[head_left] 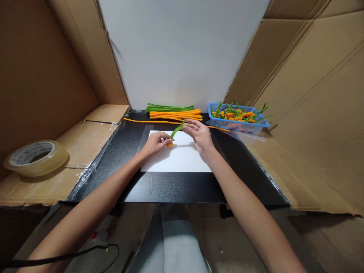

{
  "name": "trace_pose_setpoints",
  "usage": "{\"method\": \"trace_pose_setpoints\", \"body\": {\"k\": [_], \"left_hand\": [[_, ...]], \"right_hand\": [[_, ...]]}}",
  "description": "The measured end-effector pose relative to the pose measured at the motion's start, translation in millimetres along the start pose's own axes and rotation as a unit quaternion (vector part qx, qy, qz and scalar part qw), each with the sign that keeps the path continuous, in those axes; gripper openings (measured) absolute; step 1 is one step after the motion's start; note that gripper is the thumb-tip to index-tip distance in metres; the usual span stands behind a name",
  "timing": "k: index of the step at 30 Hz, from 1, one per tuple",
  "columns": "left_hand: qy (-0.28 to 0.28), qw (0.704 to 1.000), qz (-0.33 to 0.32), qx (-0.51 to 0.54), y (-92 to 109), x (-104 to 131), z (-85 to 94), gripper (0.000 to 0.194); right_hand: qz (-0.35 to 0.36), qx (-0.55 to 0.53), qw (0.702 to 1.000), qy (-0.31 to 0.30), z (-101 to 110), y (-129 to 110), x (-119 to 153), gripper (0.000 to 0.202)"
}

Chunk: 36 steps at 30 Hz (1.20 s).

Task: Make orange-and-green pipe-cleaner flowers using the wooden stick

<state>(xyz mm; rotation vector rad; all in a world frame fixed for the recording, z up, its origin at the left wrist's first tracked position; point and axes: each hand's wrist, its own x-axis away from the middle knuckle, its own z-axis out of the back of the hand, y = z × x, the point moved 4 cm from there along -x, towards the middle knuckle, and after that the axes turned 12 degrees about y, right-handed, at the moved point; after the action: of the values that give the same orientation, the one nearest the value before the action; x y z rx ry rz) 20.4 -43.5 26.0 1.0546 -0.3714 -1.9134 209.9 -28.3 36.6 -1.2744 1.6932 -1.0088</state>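
Over the white sheet [179, 159], my left hand [156, 143] pinches a small orange fuzzy piece [170, 144] with a green fuzzy stem [178, 129] rising from it toward the upper right. My right hand [200, 135] is at the upper end of the stem, its thumb and fingertips closed on the green there. Most of the orange piece is hidden behind the left fingers. Beyond the sheet, one long orange pipe cleaner [148, 121] lies across the black table [170, 187], partly behind my right hand.
Bundles of green [170, 108] and orange pipe cleaners [176, 114] lie at the back. A blue basket [239, 124] at the back right holds several orange pieces with green stems. Clear tape [36, 157] rests on cardboard at the left. Cardboard walls stand on both sides.
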Motion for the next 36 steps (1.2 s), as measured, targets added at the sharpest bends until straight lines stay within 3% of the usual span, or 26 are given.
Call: {"method": "trace_pose_setpoints", "body": {"k": [4,11,16,23,29,36], "left_hand": [[-0.044,0.999,-0.003,0.017,2.5,1.4,-4.3,0.029],[-0.105,0.994,0.011,0.038,8.4,5.6,-9.8,0.033],[-0.116,0.989,0.028,0.085,12.1,5.1,-7.0,0.041],[-0.205,0.975,0.007,0.083,14.3,0.7,2.2,0.032],[-0.209,0.974,0.040,0.078,11.0,2.5,3.7,0.035],[-0.240,0.963,0.055,0.112,4.9,3.0,2.2,0.037]], "right_hand": [[-0.036,0.027,0.998,-0.043,-6.5,9.4,4.5,0.043],[0.016,0.077,0.993,-0.089,-9.3,5.9,6.2,0.034],[-0.054,0.048,0.994,-0.078,-6.5,6.8,5.5,0.044],[-0.063,0.202,0.964,-0.164,7.9,-16.0,4.8,0.040],[-0.069,0.167,0.974,-0.133,15.0,-19.3,1.7,0.036],[-0.026,0.230,0.961,-0.149,18.0,-24.4,-1.4,0.037]]}}
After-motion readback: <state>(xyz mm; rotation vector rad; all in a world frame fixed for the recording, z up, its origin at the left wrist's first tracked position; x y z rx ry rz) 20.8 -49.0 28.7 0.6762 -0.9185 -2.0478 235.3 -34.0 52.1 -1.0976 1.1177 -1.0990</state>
